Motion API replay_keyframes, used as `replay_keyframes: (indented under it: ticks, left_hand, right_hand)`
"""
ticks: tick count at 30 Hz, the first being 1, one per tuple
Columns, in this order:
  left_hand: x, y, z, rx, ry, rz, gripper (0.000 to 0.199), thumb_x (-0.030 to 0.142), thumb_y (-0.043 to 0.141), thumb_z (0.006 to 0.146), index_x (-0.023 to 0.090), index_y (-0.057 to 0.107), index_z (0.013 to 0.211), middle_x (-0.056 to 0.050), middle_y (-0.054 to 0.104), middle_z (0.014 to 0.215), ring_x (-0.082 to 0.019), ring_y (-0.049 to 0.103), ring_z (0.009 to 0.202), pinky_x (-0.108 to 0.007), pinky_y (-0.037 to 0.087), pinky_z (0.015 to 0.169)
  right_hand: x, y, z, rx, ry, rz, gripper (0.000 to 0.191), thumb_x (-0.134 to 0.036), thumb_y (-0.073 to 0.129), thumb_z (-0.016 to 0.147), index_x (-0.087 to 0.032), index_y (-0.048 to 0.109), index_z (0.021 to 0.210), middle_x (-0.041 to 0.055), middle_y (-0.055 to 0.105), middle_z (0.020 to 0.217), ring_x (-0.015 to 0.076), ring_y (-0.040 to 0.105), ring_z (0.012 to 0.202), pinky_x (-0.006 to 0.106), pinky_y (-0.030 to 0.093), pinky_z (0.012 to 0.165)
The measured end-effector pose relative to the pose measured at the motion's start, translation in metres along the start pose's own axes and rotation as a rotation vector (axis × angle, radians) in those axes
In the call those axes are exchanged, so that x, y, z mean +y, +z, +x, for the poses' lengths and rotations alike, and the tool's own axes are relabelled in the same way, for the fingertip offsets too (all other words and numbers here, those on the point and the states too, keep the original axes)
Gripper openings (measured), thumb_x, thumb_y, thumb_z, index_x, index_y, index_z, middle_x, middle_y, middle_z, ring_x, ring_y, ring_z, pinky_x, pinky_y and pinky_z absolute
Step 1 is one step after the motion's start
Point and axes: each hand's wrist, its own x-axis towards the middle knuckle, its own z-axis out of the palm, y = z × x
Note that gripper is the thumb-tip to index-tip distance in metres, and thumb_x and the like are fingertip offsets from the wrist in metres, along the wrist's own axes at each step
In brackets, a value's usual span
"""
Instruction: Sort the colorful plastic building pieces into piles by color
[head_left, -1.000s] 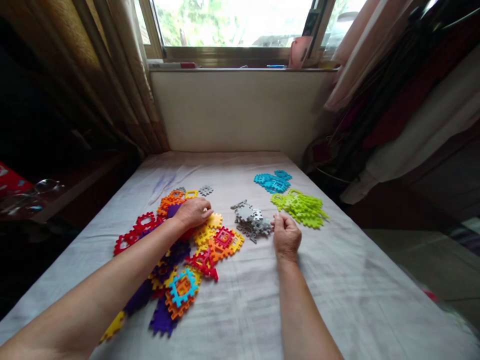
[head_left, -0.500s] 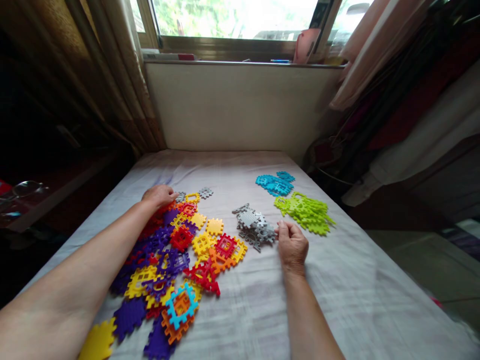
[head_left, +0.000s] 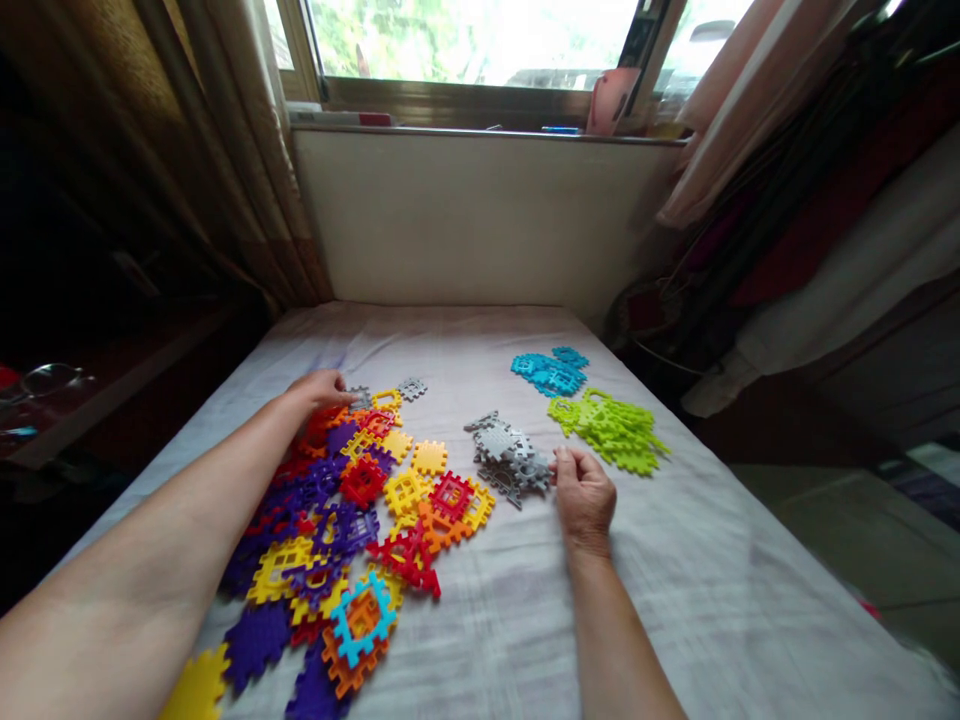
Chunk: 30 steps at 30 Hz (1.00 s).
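Left of the grey pile [head_left: 501, 452], coloured tiles [head_left: 322, 478] we see only partly behind the left forearm [head_left: 169, 520], nearer than the pile, a yellow tile [head_left: 199, 686] and purple tile [head_left: 318, 688] cut off below, left of the pile, the left grip's [head_left: 321, 388] hold too small to tell, right of it, the right grip's [head_left: 586, 495] equally unclear.

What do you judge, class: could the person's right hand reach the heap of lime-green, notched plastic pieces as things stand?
Probably yes: the right hand is close to the lime-green heap, and only pale cloth seems to lie between them. The grey notched plastic pile lies off to the hand's left.
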Motion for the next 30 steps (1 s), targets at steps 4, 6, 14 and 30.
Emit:
replay_keyframes:
  ticks: [4,6,14,30]
  left_hand:
    - [0.004,-0.019,-0.010,0.104,-0.021,-0.096,0.026,0.043,0.068,0.068,0.020,0.068,0.081,-0.005,0.072,0.078,-0.022,0.067,0.072,-0.029,0.047,0.060]
    - [0.020,-0.026,-0.017,0.176,-0.003,-0.143,0.029,0.040,0.061,0.075,0.019,0.069,0.092,-0.005,0.073,0.085,-0.022,0.068,0.075,-0.029,0.048,0.063]
    - [0.153,0.023,-0.065,0.260,0.374,-0.222,0.020,0.033,0.054,0.086,0.024,0.069,0.097,-0.003,0.074,0.098,-0.018,0.065,0.085,-0.028,0.047,0.080]
    - [0.134,0.038,-0.047,0.100,0.276,0.071,0.049,0.043,0.066,0.076,0.020,0.066,0.119,-0.014,0.064,0.131,-0.034,0.055,0.123,-0.044,0.040,0.103]
  right_hand:
    - [-0.001,0.001,0.000,-0.001,0.010,0.010,0.049,-0.066,0.053,0.077,-0.020,0.069,0.074,0.0053,0.070,0.060,0.0198,0.062,0.055,0.029,0.047,0.058]
    - [-0.002,0.001,0.000,0.000,0.017,0.013,0.049,-0.066,0.052,0.076,-0.020,0.068,0.073,0.0055,0.070,0.061,0.0200,0.062,0.055,0.030,0.047,0.059]
    - [-0.006,-0.001,-0.001,-0.020,0.012,0.033,0.044,-0.062,0.051,0.076,-0.020,0.066,0.072,0.0049,0.069,0.061,0.0198,0.060,0.056,0.030,0.046,0.061]
    - [-0.005,0.001,-0.002,-0.024,0.023,0.050,0.045,-0.061,0.052,0.079,-0.020,0.067,0.074,0.0041,0.070,0.061,0.0178,0.059,0.054,0.028,0.045,0.058]
